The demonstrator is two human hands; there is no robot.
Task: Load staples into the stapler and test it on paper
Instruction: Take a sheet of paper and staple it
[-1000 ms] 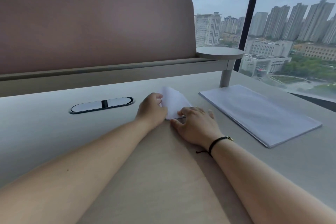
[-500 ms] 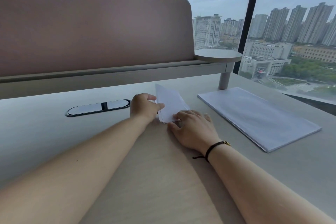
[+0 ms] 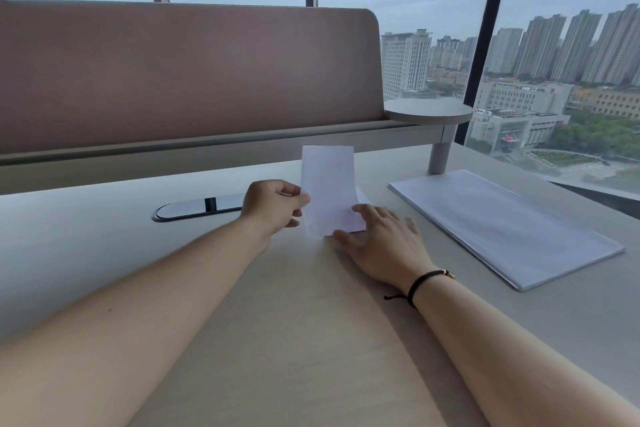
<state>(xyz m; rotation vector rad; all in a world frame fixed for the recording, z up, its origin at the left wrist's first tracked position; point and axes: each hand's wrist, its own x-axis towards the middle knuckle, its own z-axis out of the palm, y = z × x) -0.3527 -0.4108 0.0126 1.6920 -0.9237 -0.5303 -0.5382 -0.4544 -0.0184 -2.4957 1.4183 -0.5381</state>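
A small white piece of paper (image 3: 329,187) stands almost upright over the desk, pinched at its left edge by the thumb and fingers of my left hand (image 3: 273,203). A thin short mark, perhaps a staple, shows near that pinched edge. My right hand (image 3: 377,236) lies flat on the desk with its fingers spread, its fingertips at the paper's lower right corner, where a second white sheet seems to lie flat. No stapler or staples are in sight.
A stack of white paper (image 3: 502,222) lies on the desk to the right. A black oval cable port (image 3: 197,208) sits left of my hands. A brown divider panel (image 3: 187,69) and a small round shelf (image 3: 427,111) stand behind, with windows beyond.
My left hand has lifted the small paper from nearly flat on the desk to almost upright. My right hand has stayed flat by its lower edge.
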